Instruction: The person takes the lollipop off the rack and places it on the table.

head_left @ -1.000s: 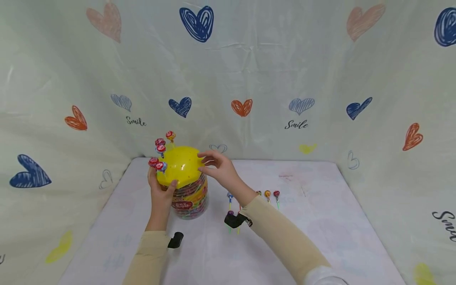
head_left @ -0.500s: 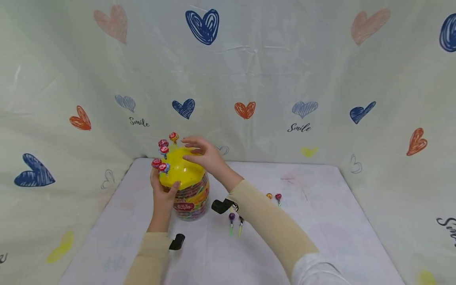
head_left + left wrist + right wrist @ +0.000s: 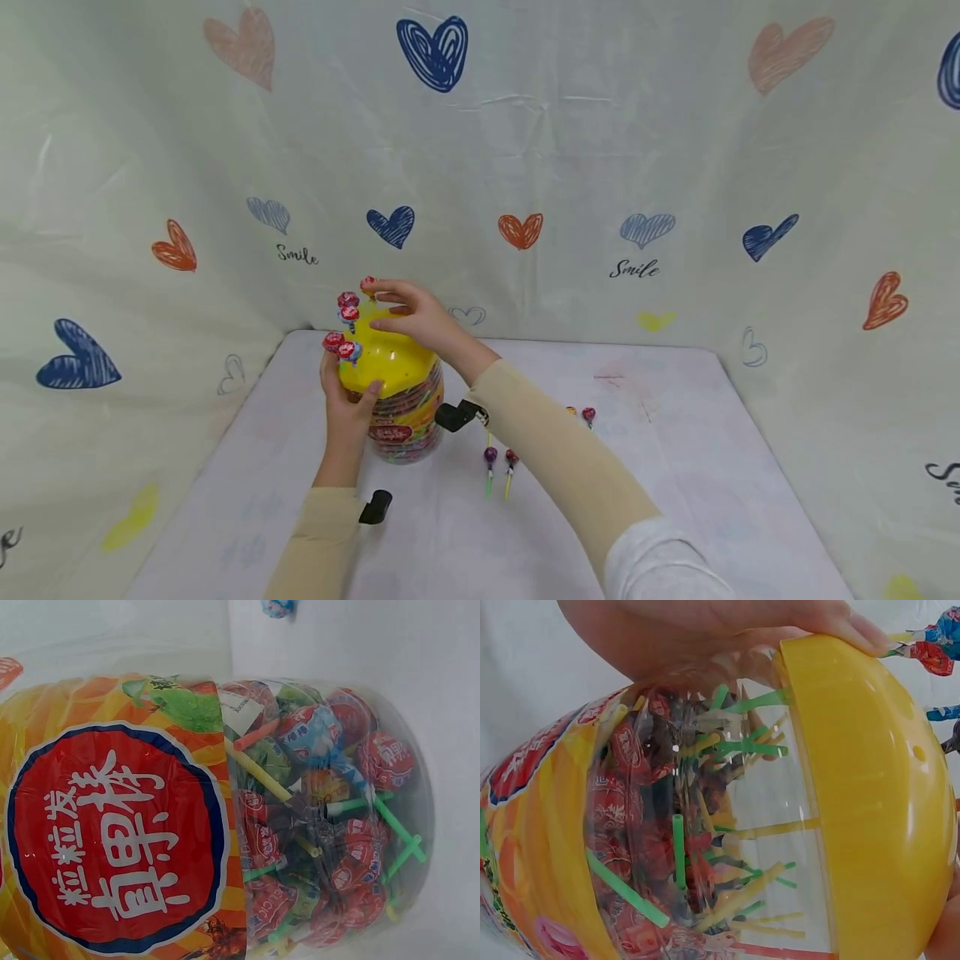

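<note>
A clear candy jar [image 3: 405, 433] full of wrapped lollipops stands on the table, topped by a domed yellow lid [image 3: 401, 367]. Several lollipops [image 3: 348, 315] stick up from small holes along the lid's left side. My left hand [image 3: 347, 408] grips the jar around its neck and lid edge, thumb in front. Over the lid reaches my right hand [image 3: 420, 317], thumb and fingers apart, with fingertips at the rear lollipop [image 3: 368, 283]; whether they touch it is unclear. The right wrist view shows loose sticks inside the jar below the lid [image 3: 877, 810].
Right of the jar, loose lollipops [image 3: 491, 455] lie on the white-covered table [image 3: 637, 483], some partly hidden by my right sleeve [image 3: 555, 450]. Behind the table hangs a heart-printed cloth [image 3: 570, 167]. A black wrist camera [image 3: 377, 507] sits on my left cuff.
My right hand has moved left across the lid, from its right edge to the rear lollipop. My left hand keeps its grip on the jar. The head view has shifted slightly.
</note>
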Available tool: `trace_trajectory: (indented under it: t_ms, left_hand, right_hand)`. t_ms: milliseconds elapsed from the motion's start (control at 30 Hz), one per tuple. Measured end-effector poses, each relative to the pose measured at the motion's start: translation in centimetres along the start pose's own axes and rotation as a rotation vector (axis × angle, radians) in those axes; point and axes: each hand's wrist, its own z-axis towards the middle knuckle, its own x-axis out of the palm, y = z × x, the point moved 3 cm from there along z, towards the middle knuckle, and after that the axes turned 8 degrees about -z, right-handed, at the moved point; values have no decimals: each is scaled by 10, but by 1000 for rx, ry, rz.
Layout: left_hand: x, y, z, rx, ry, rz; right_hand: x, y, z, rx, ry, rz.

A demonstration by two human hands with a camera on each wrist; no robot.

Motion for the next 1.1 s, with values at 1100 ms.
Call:
trace_trajectory:
  t_ms: [1100]
  left_hand:
    - [4,-5,-1,23,-5,5]
  right_hand:
    - [-36,8,-38,-102,-203,211]
